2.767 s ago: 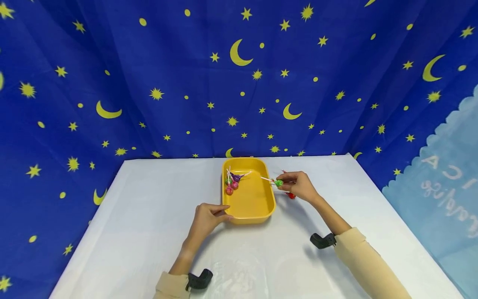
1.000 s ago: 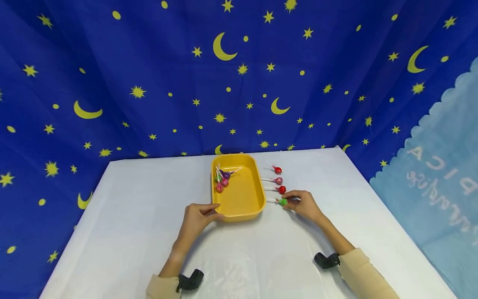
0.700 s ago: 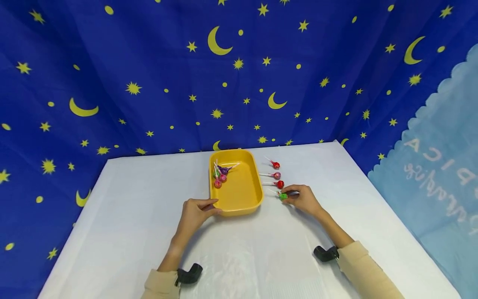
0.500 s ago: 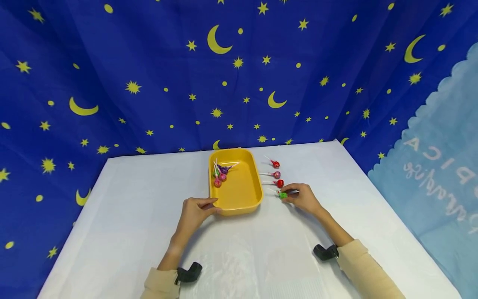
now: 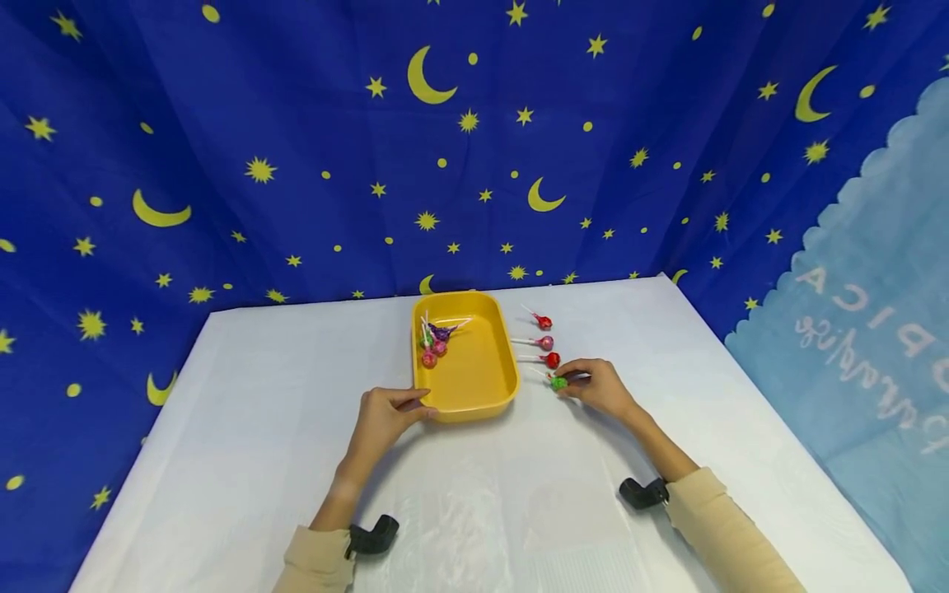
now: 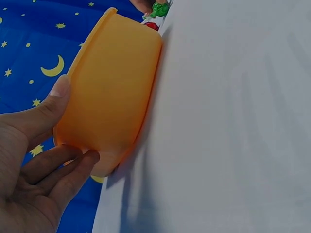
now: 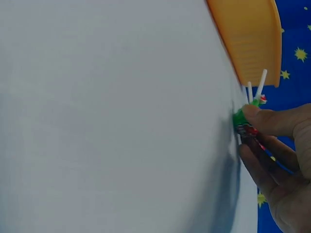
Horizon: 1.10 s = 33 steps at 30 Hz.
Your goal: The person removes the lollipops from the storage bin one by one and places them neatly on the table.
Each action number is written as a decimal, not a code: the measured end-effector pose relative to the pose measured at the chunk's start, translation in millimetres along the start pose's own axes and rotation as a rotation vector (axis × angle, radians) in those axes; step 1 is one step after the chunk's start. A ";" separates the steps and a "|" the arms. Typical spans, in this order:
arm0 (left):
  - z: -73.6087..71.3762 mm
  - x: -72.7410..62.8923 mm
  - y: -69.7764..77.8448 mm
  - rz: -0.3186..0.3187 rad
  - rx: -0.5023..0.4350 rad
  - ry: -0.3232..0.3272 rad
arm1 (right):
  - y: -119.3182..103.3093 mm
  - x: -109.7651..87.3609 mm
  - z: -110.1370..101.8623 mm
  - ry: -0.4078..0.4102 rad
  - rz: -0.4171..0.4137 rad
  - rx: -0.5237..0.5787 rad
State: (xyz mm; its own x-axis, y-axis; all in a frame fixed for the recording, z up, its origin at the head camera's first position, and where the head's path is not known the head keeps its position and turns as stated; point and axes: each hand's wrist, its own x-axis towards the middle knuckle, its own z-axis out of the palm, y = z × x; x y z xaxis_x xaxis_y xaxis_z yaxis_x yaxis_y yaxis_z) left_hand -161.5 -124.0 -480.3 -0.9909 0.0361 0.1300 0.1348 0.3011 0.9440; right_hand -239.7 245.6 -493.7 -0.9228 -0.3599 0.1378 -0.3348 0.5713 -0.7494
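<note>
My left hand (image 5: 383, 424) grips the near left corner of a yellow plastic tray (image 5: 474, 409), thumb on the rim and fingers against the wall in the left wrist view. Inside the tray, by its left wall, lies a bunch of wrapped lollipops (image 5: 437, 342), pink, purple and green. My right hand (image 5: 599, 387) pinches the green lollipop (image 5: 558, 382) by its wrapped head, close over the table, its stick pointing left toward the tray. Just beyond it, a red lollipop (image 5: 552, 360), a pink lollipop (image 5: 546, 343) and another red lollipop (image 5: 544, 322) lie in a column, sticks to the left.
A white-covered table (image 5: 296, 362) carries everything. Behind it hangs a blue curtain (image 5: 326, 123) with yellow moons and stars. A light blue banner (image 5: 875, 329) with lettering is at the right. Black wrist cameras (image 5: 643, 494) sit at both cuffs.
My right hand has carried the green lollipop from the tray's right rim toward me, down to the near end of the column. The left hand keeps its grip on the tray; the head view has shifted.
</note>
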 end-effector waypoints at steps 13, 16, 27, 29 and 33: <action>-0.7 0.6 -0.9 0.005 0.033 0.006 | -26.6 22.9 -16.0 0.014 -0.051 -0.016; -0.5 0.7 -1.4 -0.003 0.044 0.008 | -35.4 29.1 -14.7 0.005 -0.071 0.002; 0.3 0.6 -3.2 -0.007 0.033 0.014 | -57.6 50.4 -2.5 -0.023 -0.147 -0.015; -0.2 0.3 -3.1 -0.005 0.033 0.017 | -61.9 54.5 -0.4 -0.036 -0.145 -0.017; -0.3 -0.4 -3.3 -0.003 0.037 0.025 | -72.9 64.3 3.0 -0.070 -0.142 -0.023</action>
State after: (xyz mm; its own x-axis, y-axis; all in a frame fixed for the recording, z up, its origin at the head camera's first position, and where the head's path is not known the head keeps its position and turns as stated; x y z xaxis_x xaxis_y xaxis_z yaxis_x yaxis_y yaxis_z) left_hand -161.6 -125.3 -483.4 -0.9908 0.0113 0.1350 0.1309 0.3358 0.9328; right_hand -274.0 178.6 -432.1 -0.8508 -0.4878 0.1953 -0.4657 0.5279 -0.7102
